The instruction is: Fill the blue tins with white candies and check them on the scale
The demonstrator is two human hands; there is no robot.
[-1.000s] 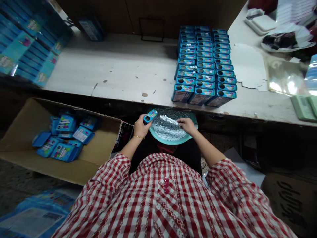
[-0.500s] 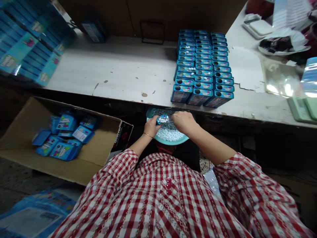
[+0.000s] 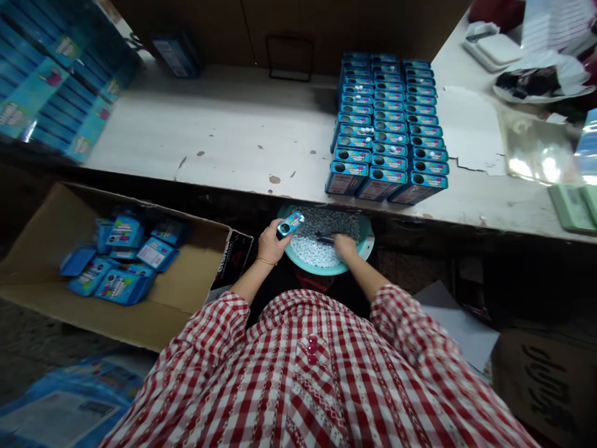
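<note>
My left hand point(image 3: 271, 242) grips a small blue box point(image 3: 290, 224) with a round hole in its top, held over the left rim of a teal tray point(image 3: 366, 246) on my lap. The tray holds a heap of small white pellets point(image 3: 313, 252) on a speckled floor. My right hand point(image 3: 345, 246) lies palm down in the tray on the pellets, beside a dark narrow tool point(image 3: 325, 237); whether it grips anything I cannot tell. On the table just beyond stand three rows of the same blue boxes point(image 3: 387, 127), upright with their holes up.
An open cardboard carton point(image 3: 56, 292) on the floor at my left holds several flat blue boxes point(image 3: 122, 255). Stacks of blue packs point(image 3: 46, 81) sit at the table's far left. Plastic bags, white trays and papers point(image 3: 536, 74) crowd the right end of the worn table point(image 3: 224, 137).
My right hand dropped from the box's top back onto the pellets in the tray. My left hand drew the blue box slightly left and up, tilting it away.
</note>
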